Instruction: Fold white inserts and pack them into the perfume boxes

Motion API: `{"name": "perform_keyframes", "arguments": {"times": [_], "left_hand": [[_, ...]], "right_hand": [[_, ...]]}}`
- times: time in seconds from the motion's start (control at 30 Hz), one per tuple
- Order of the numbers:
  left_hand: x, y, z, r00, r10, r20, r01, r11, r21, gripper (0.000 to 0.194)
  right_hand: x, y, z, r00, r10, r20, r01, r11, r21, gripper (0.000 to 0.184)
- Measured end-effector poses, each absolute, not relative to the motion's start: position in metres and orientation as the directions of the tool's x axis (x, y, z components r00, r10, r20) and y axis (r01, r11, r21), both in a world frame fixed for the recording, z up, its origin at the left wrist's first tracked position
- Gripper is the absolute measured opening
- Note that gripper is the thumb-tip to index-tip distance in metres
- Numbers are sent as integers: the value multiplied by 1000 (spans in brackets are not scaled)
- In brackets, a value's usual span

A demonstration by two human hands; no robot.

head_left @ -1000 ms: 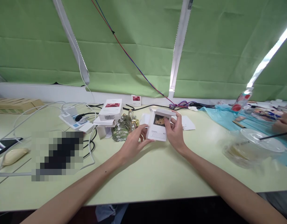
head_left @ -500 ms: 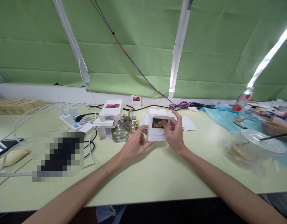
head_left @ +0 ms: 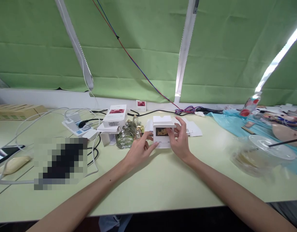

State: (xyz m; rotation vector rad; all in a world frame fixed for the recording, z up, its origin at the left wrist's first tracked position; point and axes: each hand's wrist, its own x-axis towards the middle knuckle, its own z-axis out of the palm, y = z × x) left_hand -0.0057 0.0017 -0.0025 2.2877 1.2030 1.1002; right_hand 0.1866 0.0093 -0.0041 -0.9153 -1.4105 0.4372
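Both my hands hold a small white carton (head_left: pixel 162 124) with a dark panel showing a gold print, in the middle of the pale green table (head_left: pixel 148 183). My left hand (head_left: pixel 138 149) grips its left side and lower edge with curled fingers. My right hand (head_left: pixel 179 140) pinches its right side, fingers up along the top flap. The carton stands nearly upright, its bottom close to the table. Just left of it stand several glass perfume bottles (head_left: pixel 125 137).
A white box with a barcode (head_left: pixel 114 116) lies on other white cartons, beside a power strip (head_left: pixel 74 125) with cables. Flat white cards (head_left: pixel 193 129) lie behind the carton. A clear plastic bowl (head_left: pixel 257 151) sits right; another person's hand (head_left: pixel 287 130) rests far right. A phone (head_left: pixel 7 151) lies far left.
The carton has been tipped from leaning back to nearly upright and lowered toward the table. Both hands came down with it. The other person's hand at far right shifted.
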Motion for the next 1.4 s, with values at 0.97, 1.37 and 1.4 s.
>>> {"name": "perform_keyframes", "arguments": {"times": [0.97,1.37,1.4], "left_hand": [[-8,5,-9,563,599,569,517,-793,323,46],[-13,4,-6,463,520,718,419,-842,341,43],[-13,4,-7,456,519,723,425,-841,335,42]], "right_hand": [[187,8,-8,-3,786,618,470,547,-693,36],[187,7,-9,-72,845,530,252,530,-810,91],[188,8,-10,-87,851,518,220,524,-823,94]]}}
